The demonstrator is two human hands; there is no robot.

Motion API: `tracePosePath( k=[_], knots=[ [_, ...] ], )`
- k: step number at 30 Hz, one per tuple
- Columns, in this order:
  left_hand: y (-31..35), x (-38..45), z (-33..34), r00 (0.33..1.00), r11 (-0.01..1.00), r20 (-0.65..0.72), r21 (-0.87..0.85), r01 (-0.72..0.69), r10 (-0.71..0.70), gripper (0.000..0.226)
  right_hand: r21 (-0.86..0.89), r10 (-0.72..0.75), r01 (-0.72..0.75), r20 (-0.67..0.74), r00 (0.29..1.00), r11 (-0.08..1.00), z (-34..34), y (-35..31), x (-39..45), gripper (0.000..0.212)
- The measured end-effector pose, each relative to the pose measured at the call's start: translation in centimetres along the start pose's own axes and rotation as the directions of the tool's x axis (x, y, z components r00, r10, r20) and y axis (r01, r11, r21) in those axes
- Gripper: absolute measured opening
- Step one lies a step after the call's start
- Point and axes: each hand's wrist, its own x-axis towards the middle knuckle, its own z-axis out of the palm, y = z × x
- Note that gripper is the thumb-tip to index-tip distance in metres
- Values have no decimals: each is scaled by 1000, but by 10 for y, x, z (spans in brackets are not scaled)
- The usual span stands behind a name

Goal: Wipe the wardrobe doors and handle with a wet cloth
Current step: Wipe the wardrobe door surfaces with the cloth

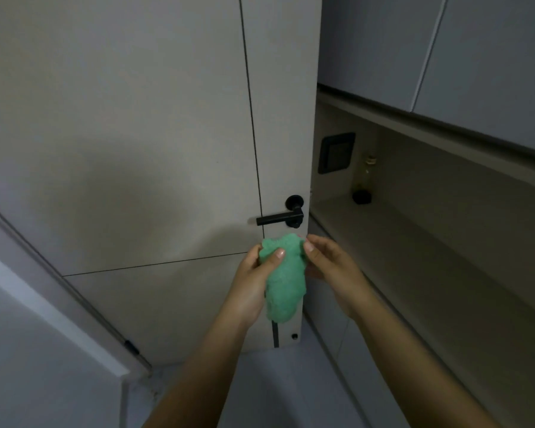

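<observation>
A pale beige door with thin dark panel lines fills the left and middle of the view. Its black lever handle sticks out leftward near the door's right edge. Just below the handle, a crumpled green cloth hangs between both hands. My left hand grips the cloth from the left, thumb across its front. My right hand pinches the cloth's upper right edge. Neither hand touches the door or the handle.
To the right, a recessed counter runs under pale upper cabinets. A dark wall socket and a small bottle sit in the niche. The door frame with a hinge lies at lower left.
</observation>
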Motion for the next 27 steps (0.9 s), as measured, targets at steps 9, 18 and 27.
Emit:
tracePosePath(
  k=[9, 18, 27],
  knots=[
    [23, 6, -13, 981, 965, -163, -224, -138, 102, 45, 53, -183, 181, 29, 983, 982, 33, -20, 31, 13],
    [49, 15, -26, 967, 962, -214, -200, -185, 142, 24, -35, -285, 288, 68, 956, 957, 46, -36, 43, 4],
    [54, 25, -24, 967, 964, -78, 134, -231, 243, 34, -3, -298, 305, 205, 932, 952, 44, -50, 54, 6]
  ],
)
